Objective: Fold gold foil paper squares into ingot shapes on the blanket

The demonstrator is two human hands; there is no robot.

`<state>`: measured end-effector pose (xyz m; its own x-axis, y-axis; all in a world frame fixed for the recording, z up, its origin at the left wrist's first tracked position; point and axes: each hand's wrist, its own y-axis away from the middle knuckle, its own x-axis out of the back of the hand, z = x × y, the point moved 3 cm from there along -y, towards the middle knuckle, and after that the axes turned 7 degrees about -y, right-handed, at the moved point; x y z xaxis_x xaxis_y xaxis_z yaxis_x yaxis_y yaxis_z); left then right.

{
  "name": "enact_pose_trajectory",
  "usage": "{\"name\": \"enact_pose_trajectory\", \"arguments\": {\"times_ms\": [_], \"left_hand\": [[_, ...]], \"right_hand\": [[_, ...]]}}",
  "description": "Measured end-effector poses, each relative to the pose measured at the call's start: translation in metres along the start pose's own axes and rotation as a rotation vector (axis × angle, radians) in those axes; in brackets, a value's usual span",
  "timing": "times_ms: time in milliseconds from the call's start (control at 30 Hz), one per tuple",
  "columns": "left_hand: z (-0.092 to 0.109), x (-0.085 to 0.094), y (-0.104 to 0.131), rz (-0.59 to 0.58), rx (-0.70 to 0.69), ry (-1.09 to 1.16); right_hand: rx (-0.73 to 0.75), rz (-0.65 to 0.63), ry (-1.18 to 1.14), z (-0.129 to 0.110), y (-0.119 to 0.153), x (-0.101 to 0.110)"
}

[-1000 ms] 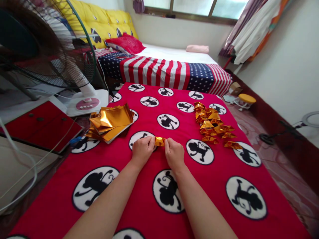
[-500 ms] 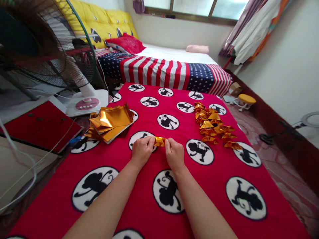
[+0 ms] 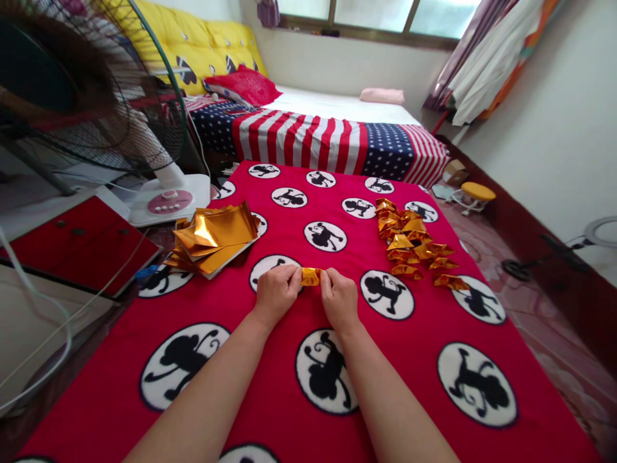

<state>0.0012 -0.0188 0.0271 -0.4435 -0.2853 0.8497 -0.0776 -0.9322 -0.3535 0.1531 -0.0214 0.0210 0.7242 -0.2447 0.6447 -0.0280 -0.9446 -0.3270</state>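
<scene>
Brightly golden foil piece (image 3: 311, 277), shiny, apparently folded

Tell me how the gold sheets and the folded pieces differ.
The sheets are mostly flat; the pieces are folded into raised shapes.
The sheets overlap in a pile; the pieces spread in a loose cluster.
Each sheet looks broader than each piece.
Both are shiny gold and lie on the red cloth.

Gold paper (image 3: 311, 276): ends hidden in left hand (image 3: 277, 292) and right hand (image 3: 340, 297).
Fan (image 3: 144, 138): blurry inside, left side cut off.
</scene>
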Motion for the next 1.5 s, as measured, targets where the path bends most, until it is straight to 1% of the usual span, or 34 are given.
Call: {"name": "enact_pose_trajectory", "arguments": {"times_ms": [67, 133, 267, 333, 500, 700, 833, 933, 1033, 1167, 1267, 1367, 1500], "left_hand": [[0.0, 0.0, 0.0, -0.004, -0.036, 0.041], [0.0, 0.0, 0.0, -0.005, -0.021, 0.055], [-0.002, 0.002, -0.001, -0.011, 0.13, 0.03], [-0.002, 0.003, -0.001, -0.012, 0.173, 0.008], [0.0, 0.003, -0.001, -0.02, 0.126, 0.031], [-0.003, 0.006, 0.0, -0.015, 0.158, 0.131], [-0.002, 0.005, 0.0, -0.038, 0.128, 0.18], [-0.001, 0.002, 0.0, -0.048, 0.119, 0.156], [-0.001, 0.0, 0.0, -0.026, 0.113, 0.113], [-0.001, 0.002, 0.0, -0.006, 0.118, 0.095], [0.0, 0.004, 0.0, -0.03, 0.142, 0.114], [0.001, 0.004, 0.0, -0.039, 0.165, 0.063], [0.003, 0.002, 0.0, -0.036, 0.112, -0.056]], "right_hand": [[-0.009, 0.004, -0.007, 0.001, 0.0, 0.001], [-0.008, 0.005, -0.014, 0.001, 0.0, 0.001], [0.022, -0.009, -0.029, -0.001, 0.001, 0.001], [0.038, -0.013, -0.034, -0.002, 0.001, 0.0], [0.016, 0.048, -0.061, 0.003, 0.0, 0.001], [-0.008, 0.186, -0.304, 0.017, -0.006, 0.006], [-0.023, 0.226, -0.379, 0.022, -0.007, 0.007], [-0.041, 0.224, -0.434, 0.024, -0.007, 0.006], [-0.068, 0.221, -0.468, 0.025, -0.006, 0.005], [-0.105, 0.239, -0.499, 0.025, -0.006, 0.005], [-0.067, 0.221, -0.472, 0.021, -0.006, 0.006], [-0.016, 0.179, -0.425, 0.017, -0.005, 0.006], [-0.002, 0.143, -0.387, 0.015, -0.004, 0.004]]}}
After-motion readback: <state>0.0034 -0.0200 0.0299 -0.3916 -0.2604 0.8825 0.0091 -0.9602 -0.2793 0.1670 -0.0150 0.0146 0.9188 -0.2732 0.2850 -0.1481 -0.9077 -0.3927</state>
